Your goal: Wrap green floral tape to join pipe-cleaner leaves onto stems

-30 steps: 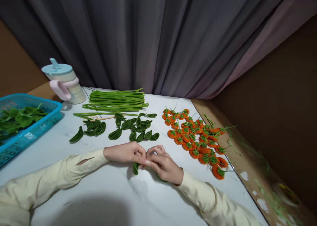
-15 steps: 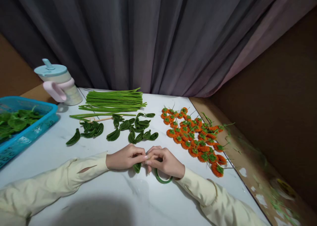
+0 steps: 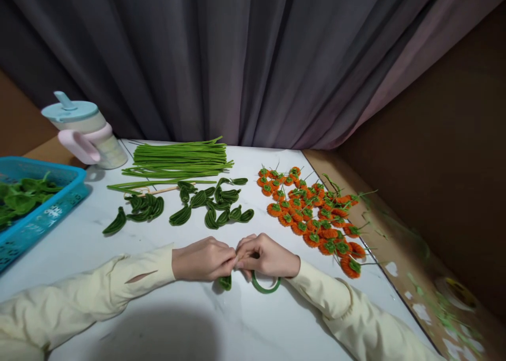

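My left hand [image 3: 203, 258] is closed on a dark green fuzzy pipe-cleaner leaf [image 3: 225, 283], whose lower end pokes out beneath the fingers. Fingertip to fingertip with it, my right hand [image 3: 271, 255] pinches at the leaf's hidden other end. Below the right palm shows a thin green ring [image 3: 266, 289] that looks like a roll of floral tape; the strip between the fingers is too small to make out. Several finished green leaves [image 3: 181, 215] lie beyond the hands. To the right are many orange pipe-cleaner persimmons [image 3: 312, 238] with green tops and wire stems.
Bright green pipe cleaners [image 3: 177, 158] lie bundled at the back, near a thin wooden-looking stick [image 3: 169, 189]. At left stand a blue basket [image 3: 59, 205] of green leaves and a handled cup [image 3: 108, 150]. Scraps and a tape roll [image 3: 454, 293] lie beyond the right edge.
Both hands have shifted slightly right, fingers still together. The green ring under my right hand has come into fuller view. The leaf's visible end has moved right and down.
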A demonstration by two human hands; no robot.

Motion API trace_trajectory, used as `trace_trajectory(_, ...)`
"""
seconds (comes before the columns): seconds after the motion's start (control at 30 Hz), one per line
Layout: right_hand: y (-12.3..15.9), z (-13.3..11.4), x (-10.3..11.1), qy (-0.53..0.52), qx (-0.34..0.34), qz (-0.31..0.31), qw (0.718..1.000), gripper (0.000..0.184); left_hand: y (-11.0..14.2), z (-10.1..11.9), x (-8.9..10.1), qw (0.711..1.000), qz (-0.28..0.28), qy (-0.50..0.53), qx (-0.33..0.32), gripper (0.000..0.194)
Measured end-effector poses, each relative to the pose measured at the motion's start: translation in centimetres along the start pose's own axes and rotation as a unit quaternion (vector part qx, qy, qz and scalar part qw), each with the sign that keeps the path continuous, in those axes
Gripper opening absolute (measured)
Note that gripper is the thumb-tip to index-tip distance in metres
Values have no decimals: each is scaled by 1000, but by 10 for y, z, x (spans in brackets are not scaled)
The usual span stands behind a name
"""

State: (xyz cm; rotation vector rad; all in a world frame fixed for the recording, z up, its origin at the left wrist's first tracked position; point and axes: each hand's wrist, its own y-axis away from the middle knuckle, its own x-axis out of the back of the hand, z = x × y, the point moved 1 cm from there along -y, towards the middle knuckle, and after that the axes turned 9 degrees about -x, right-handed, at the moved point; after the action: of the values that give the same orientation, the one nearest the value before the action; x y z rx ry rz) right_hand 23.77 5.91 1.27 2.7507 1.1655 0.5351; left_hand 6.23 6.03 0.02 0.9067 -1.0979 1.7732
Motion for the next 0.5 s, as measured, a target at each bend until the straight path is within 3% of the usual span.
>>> trace_trajectory(0.23, -4, 1, 1, 32, 39, -29, 998, 29, 1, 3, -8, 987, 18, -143, -69, 33)
trace_trajectory(0.5, -5, 3, 3, 54, 49, -75, 995, 24, -1, 9, -10, 972, 39, -181, -146, 33)
